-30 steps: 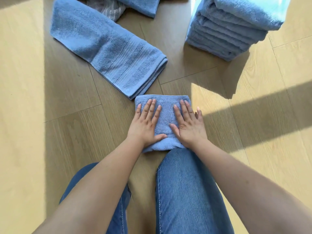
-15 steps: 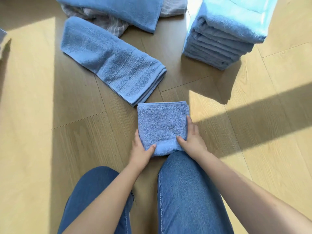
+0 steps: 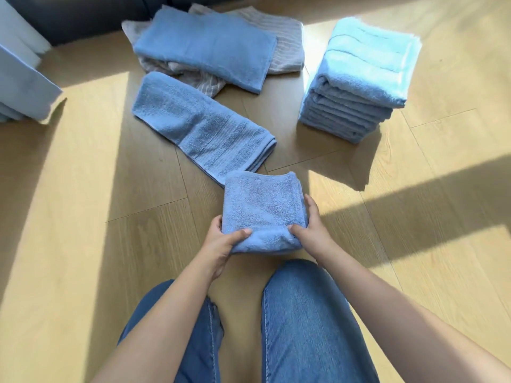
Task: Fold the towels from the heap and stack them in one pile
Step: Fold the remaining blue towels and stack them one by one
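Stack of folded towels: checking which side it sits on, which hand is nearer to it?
Right. The right hand grips the right edge of the small folded towel, the side toward the stack; the left hand grips its left near corner, farther away.

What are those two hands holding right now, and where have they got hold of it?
A folded blue towel. The left hand grips its near left corner, the right hand its near right corner and side.
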Tool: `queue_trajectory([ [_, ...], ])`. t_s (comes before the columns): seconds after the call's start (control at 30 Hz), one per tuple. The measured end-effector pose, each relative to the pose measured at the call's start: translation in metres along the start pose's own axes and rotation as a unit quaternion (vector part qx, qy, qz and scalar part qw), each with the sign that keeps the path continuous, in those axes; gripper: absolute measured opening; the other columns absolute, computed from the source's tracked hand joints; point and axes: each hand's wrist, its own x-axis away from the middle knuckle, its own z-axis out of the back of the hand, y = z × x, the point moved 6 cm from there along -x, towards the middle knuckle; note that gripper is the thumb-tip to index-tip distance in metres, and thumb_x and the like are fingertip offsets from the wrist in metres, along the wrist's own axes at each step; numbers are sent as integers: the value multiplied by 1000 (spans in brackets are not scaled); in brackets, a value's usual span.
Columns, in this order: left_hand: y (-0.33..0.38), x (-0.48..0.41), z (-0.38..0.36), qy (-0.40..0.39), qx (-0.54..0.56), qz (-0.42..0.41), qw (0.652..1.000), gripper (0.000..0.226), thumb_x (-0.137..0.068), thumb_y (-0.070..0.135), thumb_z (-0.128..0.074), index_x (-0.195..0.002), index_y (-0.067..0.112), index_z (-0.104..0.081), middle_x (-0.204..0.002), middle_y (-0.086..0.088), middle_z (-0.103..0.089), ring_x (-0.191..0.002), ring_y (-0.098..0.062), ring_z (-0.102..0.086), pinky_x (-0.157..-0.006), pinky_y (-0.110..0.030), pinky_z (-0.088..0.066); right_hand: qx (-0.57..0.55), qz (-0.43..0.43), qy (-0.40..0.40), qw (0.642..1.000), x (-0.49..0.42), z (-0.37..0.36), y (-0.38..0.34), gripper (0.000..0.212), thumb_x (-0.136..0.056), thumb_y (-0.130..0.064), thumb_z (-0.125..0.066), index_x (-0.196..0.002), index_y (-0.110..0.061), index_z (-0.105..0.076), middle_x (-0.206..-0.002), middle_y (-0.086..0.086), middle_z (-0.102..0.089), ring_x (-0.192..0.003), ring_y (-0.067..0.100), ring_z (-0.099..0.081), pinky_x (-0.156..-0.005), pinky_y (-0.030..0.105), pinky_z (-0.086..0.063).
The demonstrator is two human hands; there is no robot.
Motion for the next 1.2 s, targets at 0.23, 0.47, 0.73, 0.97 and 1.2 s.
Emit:
queue_trajectory([
  [0.23,73,6,-5,-42,0,-110,993,88,-45,3,-66,-128,15,-40,-110,-2,-59,-89,-16,-58,-70,-26,-48,-52,124,17,991,11,14,-62,65,-89,5,-49,-144,-20,-23,-133,-17,-29,-125,1,-31,-98,4,-27],
  [0.47,171,1,-78,-114,-48,-205,971,76,-59,1,-62,-129,17,-39,-94,2,-63,-82,-14,-60,-76,-28,-52,-43,250,132,958,-4,89,-142,62,-85,-5,-55,-140,-23,-32,-134,-11,-35,-130,8,-35,-115,31,-25],
  [0.73,268,-35,-187,-130,-158,-276,939,56,-84,-7,-57,-132,17,-39,-106,-2,-56,-74,-12,-57,-49,-17,-52,-44,283,211,934,-44,192,-201,68,-74,-22,-50,-139,-24,-30,-142,3,-40,-129,20,-43,-110,44,-35],
  [0.97,275,-69,-242,-125,-183,-233,947,57,-85,-7,-55,-135,14,-39,-108,-6,-57,-85,-19,-60,-79,-29,-52,-46,228,242,942,-78,233,-195,68,-73,-24,-48,-139,-22,-31,-145,3,-37,-132,20,-39,-112,42,-32],
  [1.2,276,-89,-258,-109,-198,-225,948,67,-75,0,-65,-136,13,-40,-124,-10,-56,-102,-25,-59,-93,-40,-49,-35,204,276,939,-97,247,-187,57,-89,-5,-48,-141,-17,-30,-148,1,-33,-137,16,-31,-116,36,-24],
])
